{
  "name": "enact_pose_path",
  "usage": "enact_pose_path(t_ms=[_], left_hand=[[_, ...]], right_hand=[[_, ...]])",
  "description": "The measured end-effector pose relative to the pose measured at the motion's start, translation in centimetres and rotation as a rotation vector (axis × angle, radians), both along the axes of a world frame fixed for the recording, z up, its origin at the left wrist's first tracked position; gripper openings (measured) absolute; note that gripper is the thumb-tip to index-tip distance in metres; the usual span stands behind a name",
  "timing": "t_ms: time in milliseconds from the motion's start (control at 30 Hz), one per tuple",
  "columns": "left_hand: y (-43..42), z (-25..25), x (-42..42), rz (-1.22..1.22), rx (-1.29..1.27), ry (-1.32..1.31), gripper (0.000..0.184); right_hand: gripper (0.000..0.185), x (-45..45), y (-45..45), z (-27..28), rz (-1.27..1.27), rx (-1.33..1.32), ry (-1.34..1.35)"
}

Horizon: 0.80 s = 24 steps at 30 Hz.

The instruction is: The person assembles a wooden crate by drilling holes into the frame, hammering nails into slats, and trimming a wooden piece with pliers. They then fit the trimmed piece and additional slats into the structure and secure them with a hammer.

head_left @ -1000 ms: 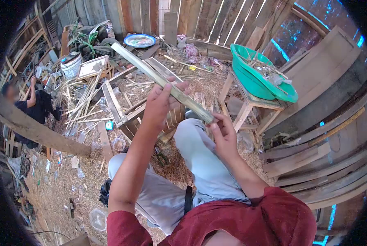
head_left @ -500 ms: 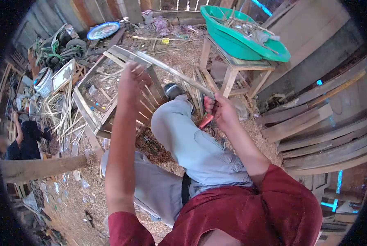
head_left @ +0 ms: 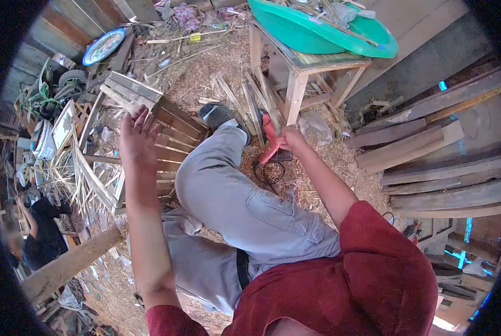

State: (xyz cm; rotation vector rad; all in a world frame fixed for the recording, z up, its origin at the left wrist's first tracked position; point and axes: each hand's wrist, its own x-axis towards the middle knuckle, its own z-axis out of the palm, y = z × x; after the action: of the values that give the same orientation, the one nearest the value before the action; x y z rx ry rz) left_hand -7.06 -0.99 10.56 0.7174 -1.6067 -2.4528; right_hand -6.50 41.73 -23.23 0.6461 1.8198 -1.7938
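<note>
Down by the red tool (head_left: 269, 152), the right hand (head_left: 288, 140) has moved, its fingers curled around what looks like the wood stick (head_left: 273, 103), close to the leg of the worktop (head_left: 317, 60). The left hand (head_left: 137, 131) is empty, fingers loose, near the slatted crate (head_left: 175, 140). Being so close, the stick could knock the tool. The loopy cord (head_left: 268, 183) could snag.

Right hand (head_left: 290, 140) at stick (head_left: 270, 96) — grip unclear.
</note>
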Motion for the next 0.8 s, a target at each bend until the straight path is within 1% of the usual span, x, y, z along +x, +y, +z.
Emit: enact_pose_path(t_ms=[67, 100, 133, 167, 233, 267, 367, 467, 567, 667, 767, 800], left_hand=[[0.8, -0.4, -0.4, -0.016, -0.057, 0.003, 0.052], [1.2, -0.6, -0.6, -0.030, -0.079, 0.013, 0.051], [1.5, -0.9, -0.9, -0.044, -0.101, 0.024, 0.049], [1.7, -1.3, -1.2, -0.059, -0.122, 0.034, 0.048], [1.9, -1.8, -2.0, -0.086, -0.132, 0.011, 0.047], [2.1, -2.2, -2.5, -0.102, -0.137, 0.001, 0.047], [1.7, -3.9, -4.2, -0.155, -0.058, -0.020, 0.037], [3.3, -3.3, -5.3, -0.124, -0.043, -0.046, 0.037], [4.3, -3.3, -6.7, -0.150, -0.081, -0.036, 0.036], [5.1, -3.1, -7.9, -0.130, -0.072, -0.067, 0.036], [5.6, -3.9, -8.8, -0.152, -0.065, -0.020, 0.036], [6.0, -3.8, -8.8, -0.161, -0.073, -0.028, 0.036]], right_hand=[[0.022, 0.4, -0.8, 2.0, -0.027, 0.188, -0.135], [0.021, 1.0, -1.2, 1.8, -0.038, 0.282, -0.204], [0.019, 2.0, -1.6, 1.4, -0.194, 0.108, -0.154], [0.017, 2.0, -1.4, 0.9, -0.155, 0.177, -0.128], [0.014, 2.2, -0.2, -5.1, -0.075, 0.315, -0.072], [0.019, 2.2, 0.2, -8.4, -0.104, 0.465, -0.045], [0.024, 2.1, -0.7, -8.3, -0.217, 0.817, 0.183], [0.032, 1.4, -0.5, -8.7, -0.288, 0.892, 0.255], [0.041, 0.6, -0.1, -9.2, -0.225, 0.576, 0.084], [0.049, 0.8, -1.1, -10.4, -0.116, 0.547, 0.117], [0.048, 0.9, -1.2, -11.0, -0.173, 0.475, 0.125], [0.047, 1.0, -1.0, -11.2, -0.172, 0.388, 0.126]])
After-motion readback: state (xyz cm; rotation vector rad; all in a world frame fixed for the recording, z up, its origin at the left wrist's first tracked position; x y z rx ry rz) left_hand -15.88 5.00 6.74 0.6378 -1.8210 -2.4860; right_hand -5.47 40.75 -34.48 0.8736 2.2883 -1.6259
